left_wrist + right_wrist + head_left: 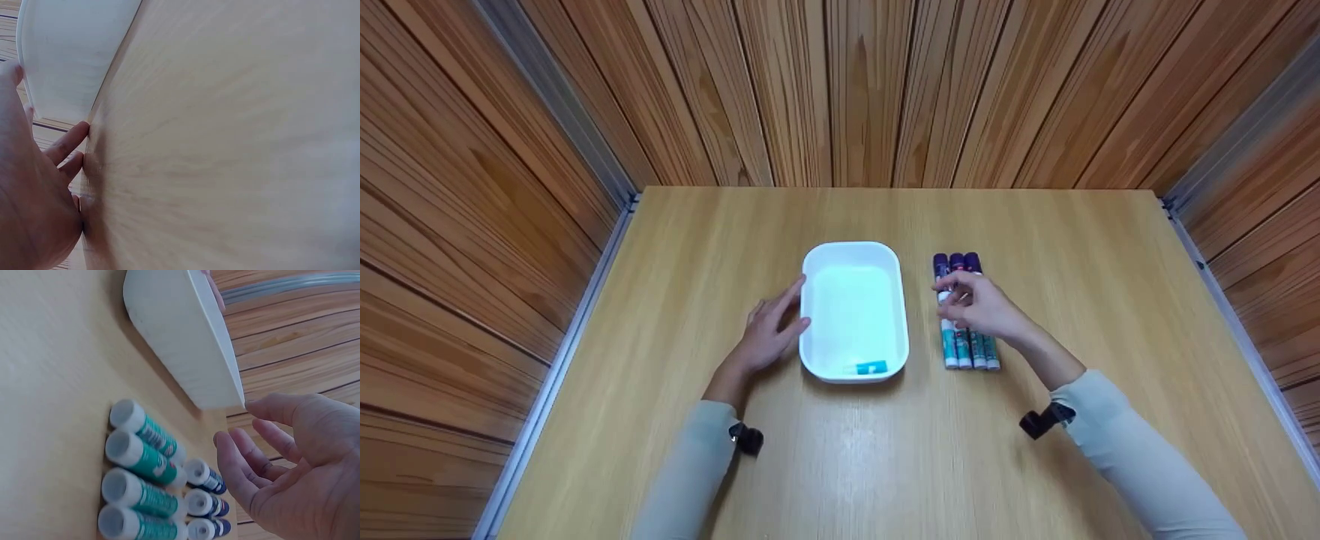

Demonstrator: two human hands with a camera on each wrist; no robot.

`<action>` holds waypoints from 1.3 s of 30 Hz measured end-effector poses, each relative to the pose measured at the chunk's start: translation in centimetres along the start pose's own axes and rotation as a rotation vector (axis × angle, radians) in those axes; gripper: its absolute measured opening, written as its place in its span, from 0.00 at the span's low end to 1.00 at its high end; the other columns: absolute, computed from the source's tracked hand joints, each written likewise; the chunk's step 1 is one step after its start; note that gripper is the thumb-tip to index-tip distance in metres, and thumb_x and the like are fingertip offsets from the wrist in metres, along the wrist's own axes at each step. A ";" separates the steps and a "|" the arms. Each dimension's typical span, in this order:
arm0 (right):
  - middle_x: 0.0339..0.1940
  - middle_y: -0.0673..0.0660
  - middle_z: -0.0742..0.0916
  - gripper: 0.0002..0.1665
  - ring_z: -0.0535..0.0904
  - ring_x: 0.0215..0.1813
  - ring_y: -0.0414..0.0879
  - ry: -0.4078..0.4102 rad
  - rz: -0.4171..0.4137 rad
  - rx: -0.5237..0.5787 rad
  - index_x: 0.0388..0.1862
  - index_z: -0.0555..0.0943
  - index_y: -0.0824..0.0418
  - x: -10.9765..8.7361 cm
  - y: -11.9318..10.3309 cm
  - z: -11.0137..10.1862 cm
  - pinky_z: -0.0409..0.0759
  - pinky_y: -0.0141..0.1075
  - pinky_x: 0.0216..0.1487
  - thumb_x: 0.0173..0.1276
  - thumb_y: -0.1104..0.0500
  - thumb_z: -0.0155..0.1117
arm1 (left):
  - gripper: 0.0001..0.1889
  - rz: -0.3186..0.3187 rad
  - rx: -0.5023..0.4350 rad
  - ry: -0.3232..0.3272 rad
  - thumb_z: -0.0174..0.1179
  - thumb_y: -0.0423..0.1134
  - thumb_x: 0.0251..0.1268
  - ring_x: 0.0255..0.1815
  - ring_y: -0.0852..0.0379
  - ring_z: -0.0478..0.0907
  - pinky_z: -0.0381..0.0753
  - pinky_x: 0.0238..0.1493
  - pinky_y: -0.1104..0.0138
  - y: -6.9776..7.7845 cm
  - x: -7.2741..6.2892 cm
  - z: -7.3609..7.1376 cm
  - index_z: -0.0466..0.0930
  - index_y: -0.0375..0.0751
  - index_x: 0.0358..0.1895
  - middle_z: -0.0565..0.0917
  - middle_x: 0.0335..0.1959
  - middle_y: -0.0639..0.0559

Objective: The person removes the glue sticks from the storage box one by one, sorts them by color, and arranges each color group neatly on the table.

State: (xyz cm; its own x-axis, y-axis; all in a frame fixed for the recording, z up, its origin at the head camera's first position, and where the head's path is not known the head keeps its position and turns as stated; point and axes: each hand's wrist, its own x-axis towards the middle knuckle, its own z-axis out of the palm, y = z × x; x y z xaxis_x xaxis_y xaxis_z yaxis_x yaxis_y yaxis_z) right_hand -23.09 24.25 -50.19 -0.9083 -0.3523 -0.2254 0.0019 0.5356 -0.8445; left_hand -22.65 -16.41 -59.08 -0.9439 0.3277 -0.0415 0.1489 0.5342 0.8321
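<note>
A white plastic tray (855,311) stands in the middle of the table, with one teal-and-white glue stick (872,367) lying near its front end. At its left side is my left hand (765,337), index fingertip and thumb touching the rim, while other fingers rest on the tabletop in the left wrist view. My right hand (986,307) hovers over the glue sticks right of the tray, fingers loosely bent and nothing between them. Several green-labelled glue sticks (149,464) lie side by side in a front row. Behind them are three dark purple-blue ones (208,475), partly covered by the hand in the head view.
A light wooden table (840,465) carries everything. Wood-panelled walls (862,90) rise at the back and both sides, with metal strips (562,330) along the table's side edges. Each wrist wears a small black camera (746,439).
</note>
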 end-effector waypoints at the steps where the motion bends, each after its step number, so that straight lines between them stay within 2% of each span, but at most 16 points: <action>1: 0.52 0.65 0.88 0.27 0.87 0.49 0.52 -0.004 -0.018 -0.002 0.76 0.78 0.69 0.3 -0.2 0.3 0.91 0.33 0.47 0.82 0.66 0.69 | 0.40 -0.003 -0.001 0.001 0.56 0.55 0.89 0.97 0.45 0.57 0.29 0.94 0.31 0.0 0.0 0.0 0.49 0.67 0.95 0.69 0.91 0.51; 4: 0.55 0.69 0.88 0.29 0.86 0.50 0.51 -0.019 -0.081 -0.008 0.76 0.79 0.69 0.9 -0.6 1.0 0.88 0.30 0.49 0.80 0.66 0.72 | 0.40 -0.008 0.000 0.003 0.57 0.55 0.89 0.97 0.46 0.57 0.29 0.94 0.31 0.0 0.0 0.0 0.49 0.67 0.95 0.69 0.91 0.51; 7: 0.59 0.71 0.89 0.30 0.87 0.56 0.55 -0.038 -0.143 -0.025 0.75 0.81 0.69 1.3 -1.1 1.7 0.84 0.29 0.55 0.78 0.64 0.75 | 0.40 -0.008 -0.001 0.001 0.56 0.54 0.89 0.97 0.45 0.56 0.28 0.94 0.31 0.0 0.1 0.0 0.48 0.68 0.95 0.69 0.91 0.51; 10: 0.64 0.71 0.88 0.31 0.86 0.63 0.61 -0.069 -0.193 -0.034 0.76 0.81 0.67 1.4 -1.7 2.3 0.84 0.36 0.62 0.78 0.62 0.75 | 0.40 -0.008 -0.003 -0.002 0.56 0.54 0.90 0.97 0.45 0.55 0.27 0.94 0.31 -0.1 0.1 0.0 0.47 0.68 0.95 0.68 0.92 0.51; 13: 0.67 0.72 0.87 0.31 0.84 0.67 0.66 -0.101 -0.224 -0.035 0.78 0.81 0.66 1.6 -2.4 2.9 0.84 0.41 0.64 0.79 0.60 0.75 | 0.40 -0.007 -0.006 -0.004 0.56 0.56 0.90 0.98 0.45 0.54 0.27 0.94 0.32 -0.1 0.1 0.0 0.47 0.68 0.95 0.68 0.92 0.51; 16: 0.69 0.73 0.87 0.32 0.83 0.68 0.70 -0.125 -0.226 -0.036 0.78 0.80 0.65 1.9 -3.1 3.4 0.84 0.39 0.62 0.80 0.59 0.75 | 0.40 -0.005 -0.004 -0.008 0.55 0.57 0.89 0.98 0.46 0.54 0.28 0.94 0.32 -0.1 0.1 -0.1 0.47 0.69 0.95 0.67 0.92 0.52; 20: 0.70 0.73 0.86 0.31 0.83 0.68 0.69 -0.122 -0.190 -0.049 0.78 0.80 0.64 2.0 -3.9 3.9 0.83 0.36 0.58 0.80 0.59 0.74 | 0.41 -0.003 0.001 -0.014 0.55 0.58 0.90 0.98 0.46 0.54 0.27 0.95 0.32 -0.1 0.0 0.0 0.46 0.68 0.95 0.66 0.93 0.52; 26: 0.71 0.71 0.86 0.29 0.82 0.71 0.68 -0.148 -0.203 -0.040 0.78 0.80 0.63 2.4 -5.1 4.5 0.85 0.43 0.64 0.82 0.60 0.72 | 0.41 0.007 0.008 -0.010 0.56 0.57 0.89 0.97 0.45 0.55 0.29 0.95 0.32 0.0 0.0 -0.1 0.47 0.67 0.95 0.68 0.92 0.51; 33: 0.72 0.73 0.85 0.31 0.83 0.73 0.71 -0.259 -0.264 -0.035 0.79 0.79 0.64 3.2 -6.1 5.7 0.88 0.61 0.72 0.81 0.62 0.72 | 0.41 -0.018 0.005 -0.019 0.55 0.59 0.89 0.98 0.44 0.53 0.28 0.95 0.32 0.1 0.0 0.0 0.47 0.67 0.95 0.65 0.93 0.52; 39: 0.77 0.75 0.81 0.34 0.79 0.77 0.73 -0.418 -0.305 -0.042 0.83 0.75 0.64 3.9 -6.0 6.8 0.84 0.63 0.77 0.83 0.61 0.70 | 0.41 -0.025 0.012 -0.012 0.55 0.58 0.89 0.98 0.46 0.52 0.28 0.95 0.34 0.3 -0.1 0.0 0.46 0.69 0.95 0.63 0.94 0.54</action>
State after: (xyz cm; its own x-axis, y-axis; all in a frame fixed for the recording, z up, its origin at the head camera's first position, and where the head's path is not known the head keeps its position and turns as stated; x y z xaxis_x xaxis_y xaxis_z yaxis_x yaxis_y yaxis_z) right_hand -23.82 14.44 -49.33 -0.6204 -0.7690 -0.1542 -0.2616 0.3882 -0.8837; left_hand -22.52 -16.27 -58.85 -0.9436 0.3238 -0.0690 0.1290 0.5517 0.8240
